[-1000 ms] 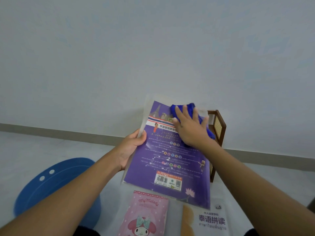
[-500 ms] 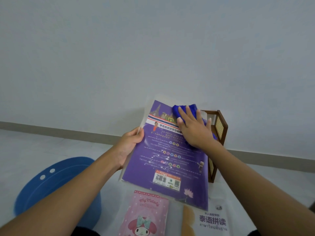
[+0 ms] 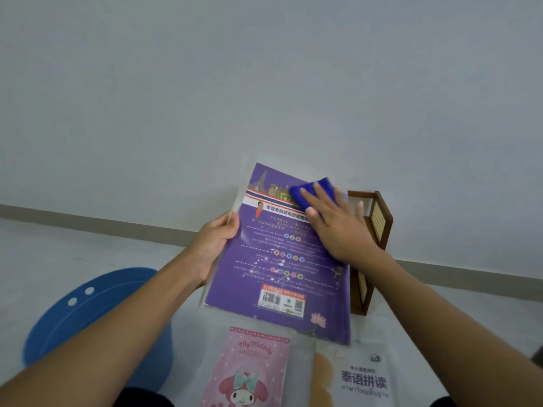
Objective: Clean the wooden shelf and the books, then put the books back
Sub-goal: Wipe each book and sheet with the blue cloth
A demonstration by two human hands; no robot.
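A large purple book (image 3: 273,268) in a clear cover is held tilted up in front of me. My left hand (image 3: 216,245) grips its left edge. My right hand (image 3: 338,227) lies flat on the book's upper right part and presses a blue cloth (image 3: 311,190) against the cover. Behind the book, to the right, a small dark wooden shelf (image 3: 379,227) with woven side panels stands on the floor by the wall; the book hides most of it. A pink My Melody book (image 3: 252,368) and a white book (image 3: 361,377) with an orange patch lie flat below.
A blue plastic basin (image 3: 88,312) sits on the floor at the lower left, partly under my left forearm. A grey skirting board (image 3: 88,218) runs along the pale wall. The floor is light and tiled.
My right hand and the blue cloth have slid a little down and across the upper part of the purple cover. My left hand keeps the same grip on the book's edge.
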